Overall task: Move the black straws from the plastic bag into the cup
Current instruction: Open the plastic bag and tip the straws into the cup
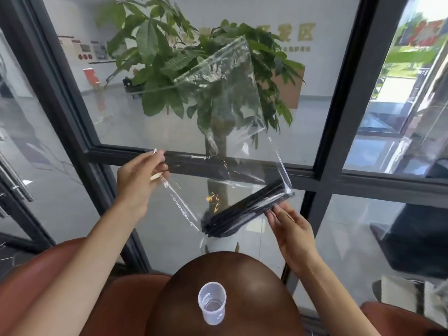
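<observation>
pinching the left edge of a large, clear, crinkled plastic bag, the left hand is held raised at the left of the view, its fingers closed on the film and its bare forearm reaching in from the lower left corner. the bag is held up in the air in front of a dark-framed glass partition, and a leafy green potted plant is seen through both. a bundle of thin black straws lies slantwise inside the bag's lower right part, one end low near the centre and the other raised toward the right corner. the right hand is placed just beneath that raised end, its fingertips pressed against the bundle through the plastic; whether the straws are truly gripped cannot be told. below, near the bottom centre, a small translucent plastic cup is stood upright and empty on a round, glossy dark brown tabletop. reddish-brown seat cushions are seen on either side of it.
</observation>
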